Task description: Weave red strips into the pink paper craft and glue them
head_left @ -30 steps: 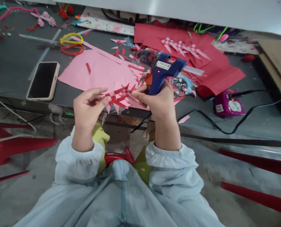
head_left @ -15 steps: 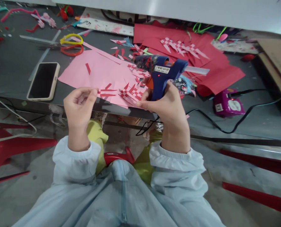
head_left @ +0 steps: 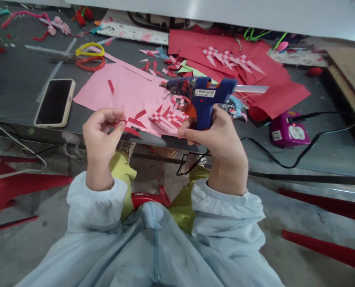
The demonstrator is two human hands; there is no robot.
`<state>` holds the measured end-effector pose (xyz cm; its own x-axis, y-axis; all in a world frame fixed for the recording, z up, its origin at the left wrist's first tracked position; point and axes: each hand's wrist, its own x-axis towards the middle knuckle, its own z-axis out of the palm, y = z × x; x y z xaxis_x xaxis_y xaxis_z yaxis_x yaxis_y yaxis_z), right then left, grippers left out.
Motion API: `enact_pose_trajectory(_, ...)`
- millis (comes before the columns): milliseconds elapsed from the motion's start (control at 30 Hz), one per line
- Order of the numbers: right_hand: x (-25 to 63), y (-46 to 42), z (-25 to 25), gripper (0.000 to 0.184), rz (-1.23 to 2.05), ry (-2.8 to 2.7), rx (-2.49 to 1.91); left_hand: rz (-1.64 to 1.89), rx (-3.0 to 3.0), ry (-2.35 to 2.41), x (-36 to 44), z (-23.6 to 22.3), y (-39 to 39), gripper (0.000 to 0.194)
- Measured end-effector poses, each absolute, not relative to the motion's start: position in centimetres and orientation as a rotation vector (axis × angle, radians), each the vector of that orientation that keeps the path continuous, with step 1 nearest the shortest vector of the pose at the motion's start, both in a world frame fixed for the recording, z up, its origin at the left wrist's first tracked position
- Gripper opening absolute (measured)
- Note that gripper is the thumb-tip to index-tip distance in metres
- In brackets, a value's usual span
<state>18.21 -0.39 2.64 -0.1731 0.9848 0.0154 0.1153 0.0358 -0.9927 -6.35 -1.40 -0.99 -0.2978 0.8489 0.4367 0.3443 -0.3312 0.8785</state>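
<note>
My left grip (head_left: 101,135) pinches seemingly unwoven red paper strips (head_left: 135,122); my right grip (head_left: 217,135) holds a blue plastic glue gun (head_left: 206,103); checkered red-and-pink paper pieces (head_left: 170,117) look woven.

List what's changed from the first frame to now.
The left hand, now pinching red paper strips, has moved left, widening the gap to the right hand. The right has shifted right, still gripping the glue gun, whose nozzle now sits lower in the picture. Phone, scissors and purple box stayed put.
</note>
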Motion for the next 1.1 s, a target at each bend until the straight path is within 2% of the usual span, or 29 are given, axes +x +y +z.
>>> enact_pose_trajectory(133, 18.3, -0.4, 2.5, 0.041, 1.261, -1.441, -1.208, 1.650, 1.522, 1.488, -6.2, -0.8, -1.5, 0.020)
enact_pose_trajectory(267, 18.5, -0.3, 2.6, 0.036, 1.315, -1.470, -1.197, 1.439, 1.667, 1.541, -6.2, -1.2, -1.4, 0.023)
enact_pose_trajectory(467, 18.7, -0.1, 2.7, 0.050, 1.418, -1.505, -1.192, 1.055, 2.031, 1.735, -6.3, -1.9, -1.0, 0.029)
enact_pose_trajectory(633, 18.6, -0.1, 2.4, 0.057, 1.479, -1.583, -1.252, 1.047, 2.159, 1.898, -6.1, -1.8, -1.3, 0.024)
enact_pose_trajectory(867, 19.1, -0.3, 2.2, 0.058, 1.607, -1.626, -1.307, 0.794, 2.263, 1.826, -5.7, -1.0, -2.8, 0.027)
enact_pose_trajectory(1100, 19.5, -0.1, 2.0, 0.059, 1.678, -1.602, -1.363, 0.735, 2.258, 1.819, -5.3, -1.3, -3.0, 0.030)
